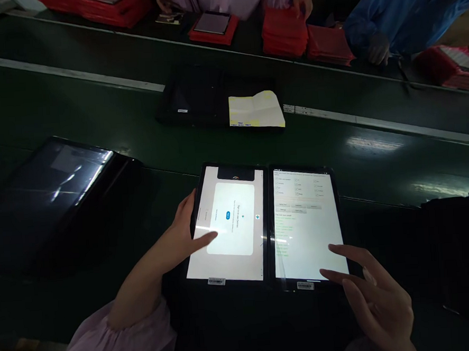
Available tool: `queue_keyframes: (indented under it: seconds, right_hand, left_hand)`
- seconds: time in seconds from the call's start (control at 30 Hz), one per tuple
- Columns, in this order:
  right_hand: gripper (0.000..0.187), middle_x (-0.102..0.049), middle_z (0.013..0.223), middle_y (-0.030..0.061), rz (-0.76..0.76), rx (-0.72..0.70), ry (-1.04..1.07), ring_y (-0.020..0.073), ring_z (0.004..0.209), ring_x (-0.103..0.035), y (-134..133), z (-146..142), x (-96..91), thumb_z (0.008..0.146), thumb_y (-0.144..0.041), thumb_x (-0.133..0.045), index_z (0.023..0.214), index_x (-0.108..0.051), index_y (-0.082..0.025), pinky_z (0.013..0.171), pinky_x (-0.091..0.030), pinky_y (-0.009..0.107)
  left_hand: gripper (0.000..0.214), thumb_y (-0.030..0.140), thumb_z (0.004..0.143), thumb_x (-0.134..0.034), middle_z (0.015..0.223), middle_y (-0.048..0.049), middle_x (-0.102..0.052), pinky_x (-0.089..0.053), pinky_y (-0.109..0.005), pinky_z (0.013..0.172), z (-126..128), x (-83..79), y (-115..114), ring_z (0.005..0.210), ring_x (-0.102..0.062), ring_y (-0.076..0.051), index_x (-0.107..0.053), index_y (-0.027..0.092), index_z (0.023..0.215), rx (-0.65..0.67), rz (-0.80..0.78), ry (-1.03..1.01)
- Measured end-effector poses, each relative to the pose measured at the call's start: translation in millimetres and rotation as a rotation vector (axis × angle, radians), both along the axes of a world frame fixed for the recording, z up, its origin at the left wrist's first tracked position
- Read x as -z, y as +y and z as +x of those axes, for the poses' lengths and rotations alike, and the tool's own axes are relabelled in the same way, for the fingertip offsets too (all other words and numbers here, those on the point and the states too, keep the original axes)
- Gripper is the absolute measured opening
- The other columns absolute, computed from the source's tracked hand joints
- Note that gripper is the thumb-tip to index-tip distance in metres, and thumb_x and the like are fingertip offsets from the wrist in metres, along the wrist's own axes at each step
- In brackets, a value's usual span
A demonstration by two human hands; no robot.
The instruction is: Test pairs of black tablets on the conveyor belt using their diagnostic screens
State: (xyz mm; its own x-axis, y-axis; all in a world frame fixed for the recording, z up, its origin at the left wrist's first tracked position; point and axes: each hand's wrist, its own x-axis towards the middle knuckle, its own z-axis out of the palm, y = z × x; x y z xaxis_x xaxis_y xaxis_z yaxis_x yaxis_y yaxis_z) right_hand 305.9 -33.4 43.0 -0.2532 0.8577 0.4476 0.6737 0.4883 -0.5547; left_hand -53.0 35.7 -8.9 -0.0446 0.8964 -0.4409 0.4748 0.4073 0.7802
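Observation:
Two lit tablets lie side by side in front of me. On the left tablet [240,265], a pale sign-in panel shows sideways. My left hand [178,234] grips its left edge, thumb over the screen and the other fingers along and behind the edge. The right tablet [303,256] displays check boxes, grey buttons and lines of green text. Over its lower right corner is my right hand [374,294], fingers apart and holding nothing; two fingertips are at the glass, though contact is hard to tell. Each tablet has a small barcode label at its bottom edge.
Dark-screened tablets [56,191] lie at left. Beyond mine, a black tray [198,95] bears a creased paper [256,110]. A metal strip [334,115] crosses the green surface. Across it, people's hands [301,2] are near red sleeve stacks [284,32]. Dark items [460,236] are at right.

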Motion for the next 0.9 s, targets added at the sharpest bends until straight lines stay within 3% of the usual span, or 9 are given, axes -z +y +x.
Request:
queue_keyframes:
  seconds: [0.07,0.13,0.33,0.53,0.67,0.9]
  right_hand:
    - [0.03,-0.081,0.12,0.0095,-0.022,0.01,0.008,0.029,0.101,-0.082,-1,2,-1.5,0.102,-0.015,-0.061,0.109,-0.087,-0.029,0.07,-0.07,0.039]
    - [0.031,-0.082,0.118,0.0091,-0.019,0.009,0.015,0.0285,0.101,-0.082,-1,3,-2.7,0.102,-0.015,-0.061,0.109,-0.087,-0.03,0.069,-0.07,0.039]
    - [0.028,-0.082,0.116,0.011,0.024,-0.009,0.02,0.0273,0.097,-0.083,3,2,-2.2,0.102,-0.015,-0.062,0.107,-0.087,-0.026,0.064,-0.069,0.036]
    - [0.031,-0.082,0.116,0.0105,-0.01,0.015,0.047,0.028,0.097,-0.082,-3,7,-1.0,0.102,-0.014,-0.062,0.111,-0.087,-0.029,0.049,-0.06,0.03]
    - [0.034,-0.081,0.118,0.0095,-0.032,0.033,0.062,0.0263,0.099,-0.082,-6,11,0.0,0.102,-0.013,-0.062,0.116,-0.086,-0.032,0.036,-0.048,0.025]
    - [0.034,-0.082,0.116,0.009,0.009,0.005,0.066,0.0271,0.099,-0.082,-1,9,0.9,0.101,-0.011,-0.062,0.116,-0.086,-0.031,0.054,-0.063,0.032]
  left_hand:
    - [0.136,0.064,0.066,-0.084,0.184,-0.0179,-0.013,-0.047,-0.069,0.116,-7,-0.4,-9,0.164,-0.021,-0.053,-0.012,0.028,0.176,0.074,-0.002,0.018]
    - [0.138,0.068,0.065,-0.084,0.184,-0.0168,-0.01,-0.047,-0.069,0.116,-9,-4.8,-14,0.165,-0.015,-0.054,-0.011,0.029,0.176,0.068,-0.026,0.012]
    - [0.116,0.07,0.082,-0.066,0.184,-0.0188,-0.014,-0.041,-0.058,0.125,15,-20.8,3,0.166,-0.019,-0.045,-0.016,0.019,0.175,-0.189,-0.103,-0.002]
    - [0.131,0.076,0.073,-0.075,0.182,-0.0221,-0.015,-0.05,-0.066,0.114,6,-3.4,-6,0.165,-0.019,-0.052,-0.013,0.023,0.176,0.003,-0.012,0.11]
    - [0.137,0.073,0.067,-0.08,0.182,-0.0224,-0.016,-0.048,-0.069,0.115,-3,-6.3,-16,0.165,-0.016,-0.053,-0.013,0.022,0.176,0.057,-0.029,0.084]
    - [0.131,0.07,0.071,-0.074,0.183,-0.0194,-0.013,-0.032,-0.06,0.129,17,-25.8,-6,0.168,-0.013,-0.044,-0.014,0.016,0.175,-0.116,-0.111,-0.01]
